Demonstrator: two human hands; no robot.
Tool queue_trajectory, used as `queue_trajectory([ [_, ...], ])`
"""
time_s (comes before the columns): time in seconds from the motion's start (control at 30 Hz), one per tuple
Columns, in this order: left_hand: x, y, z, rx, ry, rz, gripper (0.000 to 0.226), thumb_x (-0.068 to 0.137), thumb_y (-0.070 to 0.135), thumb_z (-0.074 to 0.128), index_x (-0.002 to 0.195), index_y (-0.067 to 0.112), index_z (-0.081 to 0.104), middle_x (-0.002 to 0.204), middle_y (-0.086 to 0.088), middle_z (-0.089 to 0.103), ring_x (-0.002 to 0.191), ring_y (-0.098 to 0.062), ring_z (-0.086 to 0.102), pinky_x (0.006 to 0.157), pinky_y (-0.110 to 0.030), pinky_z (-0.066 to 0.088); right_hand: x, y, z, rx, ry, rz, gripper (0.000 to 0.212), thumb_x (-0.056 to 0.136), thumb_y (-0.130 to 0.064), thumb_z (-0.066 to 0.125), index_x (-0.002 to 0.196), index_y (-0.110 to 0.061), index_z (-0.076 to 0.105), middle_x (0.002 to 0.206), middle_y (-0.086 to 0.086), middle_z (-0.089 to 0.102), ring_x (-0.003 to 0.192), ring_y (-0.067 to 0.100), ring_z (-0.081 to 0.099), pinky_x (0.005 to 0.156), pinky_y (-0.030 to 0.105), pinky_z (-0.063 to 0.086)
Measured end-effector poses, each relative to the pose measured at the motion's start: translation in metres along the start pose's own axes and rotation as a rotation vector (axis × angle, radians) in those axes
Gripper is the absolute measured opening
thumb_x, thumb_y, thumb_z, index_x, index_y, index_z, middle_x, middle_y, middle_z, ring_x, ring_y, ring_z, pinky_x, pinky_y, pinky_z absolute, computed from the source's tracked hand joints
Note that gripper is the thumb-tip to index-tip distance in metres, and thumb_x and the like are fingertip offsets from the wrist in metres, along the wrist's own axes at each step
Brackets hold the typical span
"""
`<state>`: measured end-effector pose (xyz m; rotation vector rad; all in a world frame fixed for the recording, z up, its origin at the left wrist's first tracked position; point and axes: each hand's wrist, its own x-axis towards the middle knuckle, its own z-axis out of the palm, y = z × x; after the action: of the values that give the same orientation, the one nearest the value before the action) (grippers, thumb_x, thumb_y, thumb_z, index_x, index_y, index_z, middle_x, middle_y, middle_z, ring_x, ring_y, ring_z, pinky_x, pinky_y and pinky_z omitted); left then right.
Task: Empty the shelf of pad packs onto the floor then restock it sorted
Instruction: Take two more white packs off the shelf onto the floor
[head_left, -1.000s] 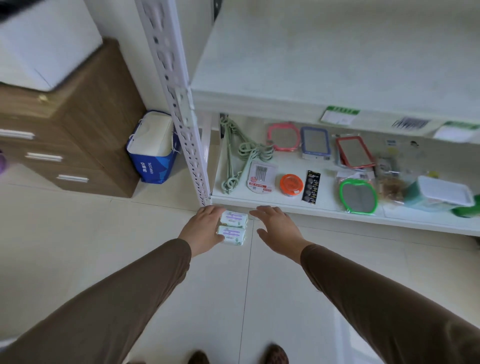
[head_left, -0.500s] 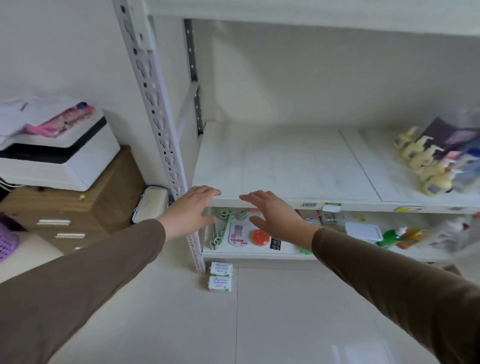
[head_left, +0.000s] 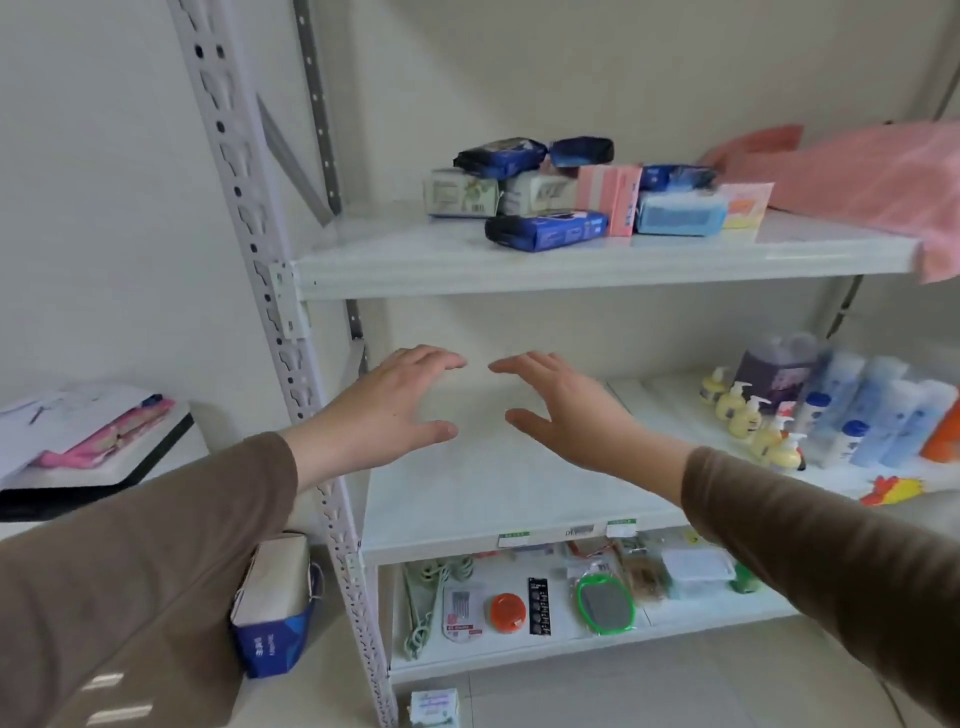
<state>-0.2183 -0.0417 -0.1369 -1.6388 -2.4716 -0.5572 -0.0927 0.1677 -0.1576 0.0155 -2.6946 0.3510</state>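
While my left hand (head_left: 395, 410) and my right hand (head_left: 566, 410) hang in front of the middle shelf (head_left: 498, 499), both are spread, fingers loose, palms turned toward each other with a gap between them, and neither is holding a thing. What matters now is up, not forward: the pad packs (head_left: 587, 197) sit on the upper shelf (head_left: 571, 267), above my fingertips and off to the right, clustered around the middle of that board, well in from its left post (head_left: 270, 291). The nearest one is a dark blue pack (head_left: 545, 230), lying flat just behind the front edge, long axis running along that edge, so I judge a grab from the front across its short side is the easy one. My right hand is the nearer of the two, almost under it; the left has farther to cross. Behind it the heap is stacked, white, pink and pale blue packs touching, two more dark ones on top, so pulling low ones first could tip the rest. Down by the foot of the post, a white pack (head_left: 434, 706) lies on the floor (head_left: 649, 691), so I'd say the emptying is barely begun.
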Motion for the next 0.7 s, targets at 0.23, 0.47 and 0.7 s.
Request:
queue_trajectory([
  [0.23, 0.035, 0.017, -0.056, -0.025, 0.134, 0.066, 0.066, 0.087, 0.043, 0.069, 0.144, 0.033, 0.038, 0.143, 0.018, 0.038, 0.134, -0.001, 0.031, 0.107, -0.024, 0.028, 0.016, 0.000, -0.072, -0.035, 0.172, 0.030, 0.048, 0.095, -0.034, 0.060, 0.141, -0.028, 0.046, 0.134, -0.009, 0.052, 0.124, 0.012, 0.046, 0.100, 0.032, 0.041],
  [0.47, 0.093, 0.016, -0.081, -0.005, 0.202, 0.092, 0.064, 0.087, 0.042, 0.069, 0.144, 0.033, 0.040, 0.145, 0.015, 0.039, 0.136, -0.005, 0.032, 0.108, -0.021, 0.024, 0.048, 0.032, -0.116, -0.015, 0.282, 0.055, 0.042, 0.097, -0.035, 0.057, 0.138, -0.026, 0.050, 0.133, -0.009, 0.053, 0.116, 0.007, 0.047, 0.091, 0.022, 0.035],
  [0.7, 0.171, 0.003, -0.094, 0.073, 0.272, 0.045, 0.061, 0.089, 0.041, 0.067, 0.143, 0.026, 0.043, 0.144, 0.007, 0.043, 0.136, -0.011, 0.038, 0.109, -0.022, 0.025, 0.108, 0.084, -0.144, 0.031, 0.229, 0.050, 0.044, 0.099, -0.044, 0.052, 0.139, -0.028, 0.050, 0.137, -0.009, 0.052, 0.120, 0.009, 0.049, 0.102, 0.033, 0.042],
])
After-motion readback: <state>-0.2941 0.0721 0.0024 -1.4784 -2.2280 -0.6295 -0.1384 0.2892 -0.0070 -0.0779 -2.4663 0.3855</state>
